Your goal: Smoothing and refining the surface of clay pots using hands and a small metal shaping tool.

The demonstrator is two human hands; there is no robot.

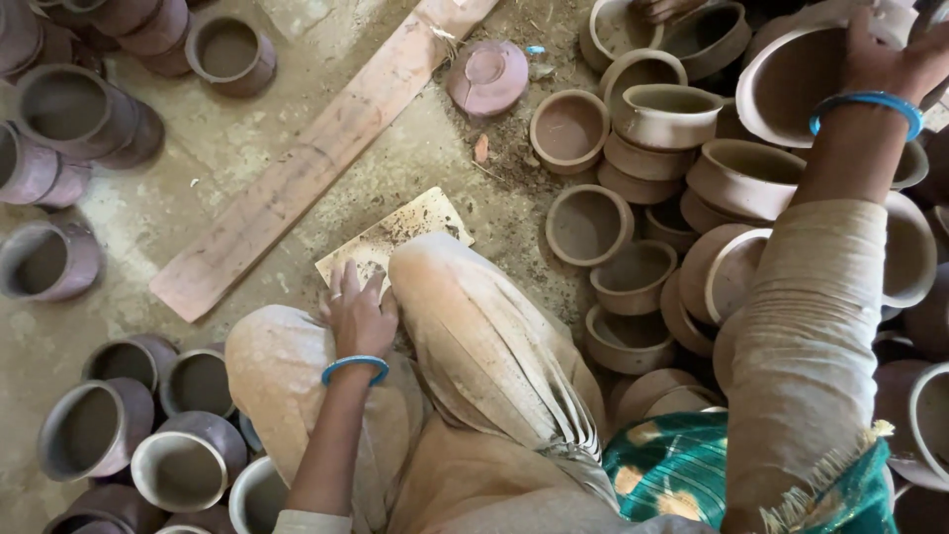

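While the person is sitting cross-legged on the dusty ground, the left hand [356,314] is lying flat and released, fingers spread, pressing down between the knees on the near edge of a pale, mud-spattered flat board [395,235]. A blue bangle [354,367] is circling that wrist. To the near left, a cluster of grey-purple clay pots [148,435] is lying tipped, mouths facing up. Beyond the board, a long wooden plank [316,153] is running diagonally across the earth, and a round clay lid [487,77] is lying just past its far end. Farther right, the right hand [885,59] is reaching out and grasping the rim of a large tan clay bowl [791,84], which is tilting on its side atop the pile of stacked brown bowls [643,198]. A second blue bangle [868,107] is sitting on this wrist. More purple pots [69,109] are crowding the far left corner. No labels or packages are showing anywhere.
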